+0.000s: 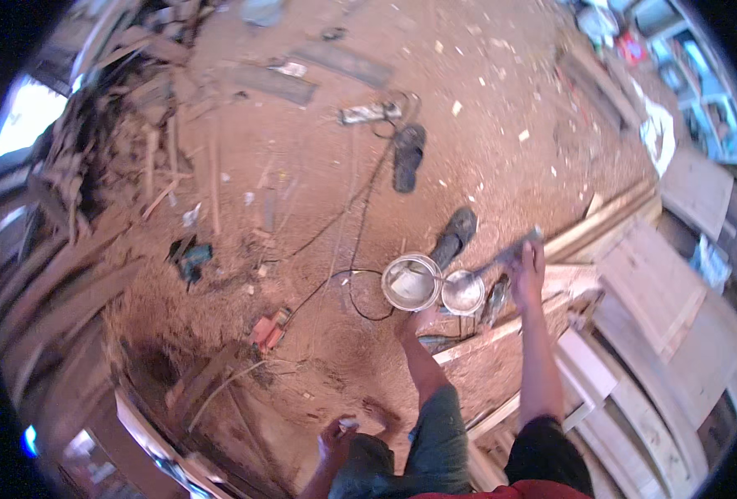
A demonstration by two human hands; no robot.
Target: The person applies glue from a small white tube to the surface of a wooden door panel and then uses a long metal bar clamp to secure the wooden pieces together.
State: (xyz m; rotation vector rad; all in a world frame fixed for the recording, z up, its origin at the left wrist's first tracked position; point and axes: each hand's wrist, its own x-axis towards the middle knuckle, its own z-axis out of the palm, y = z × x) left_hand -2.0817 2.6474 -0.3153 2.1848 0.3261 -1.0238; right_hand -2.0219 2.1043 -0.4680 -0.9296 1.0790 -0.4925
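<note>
My right hand (528, 266) is raised at the right, its fingers closed round a long, flat grey tool (501, 254). That tool slants down to the left, its lower end above or beside a small round tin (463, 294) with pale contents; whether it touches is blurred. Left of the tin stands a larger white bucket (410, 284) with whitish stuff inside. Low in the view, near my knee, my left hand (333, 441) is closed on a small whitish object (348, 424), too small to name. My bare foot (423, 319) is just below the bucket.
Dark sandals (454, 236) lie beyond the bucket. A red-orange power tool (270, 329), a teal power tool (192, 259) and a power strip (370, 113) lie on the dusty floor, with cables trailing. Scrap wood (148, 108) fills the left; boards (655, 287) lean at the right.
</note>
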